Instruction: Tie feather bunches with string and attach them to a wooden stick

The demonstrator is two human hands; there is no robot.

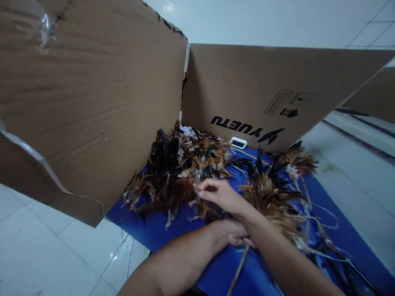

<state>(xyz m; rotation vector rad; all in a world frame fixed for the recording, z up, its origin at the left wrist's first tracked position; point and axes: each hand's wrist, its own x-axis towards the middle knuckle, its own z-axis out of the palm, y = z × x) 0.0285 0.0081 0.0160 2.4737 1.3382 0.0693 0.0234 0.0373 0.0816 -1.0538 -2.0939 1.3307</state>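
From the head camera I look down on a blue mat (pixel 160 230) spread over a pale tiled floor (pixel 46 255), with tall cardboard walls (pixel 92 102) fencing it in on the left and at the far side. The far panel carries black printed lettering, upside down from where I sit.

My right hand (pixel 220 195) reaches leftward across the middle of the mat, its fingers (pixel 205 186) pinched together at the near edge of a big heap of brown, black and white feathers (pixel 179 168); they seem to nip a few feather tips, though I cannot tell how many. My left hand (pixel 233 236) lies just beneath the right wrist, the two crossing and touching, and it is curled round the top of a thin stick (pixel 237 269) that runs down toward the near edge of the picture. Most of that hand is hidden by the right forearm.

To the right of the hands lies a feather duster (pixel 274 197), its bound plumes fanned out, with more thin sticks and loose white string (pixel 327 218) trailing toward the near right. A small white device (pixel 238 142) sits on the mat at the foot of the far cardboard panel.
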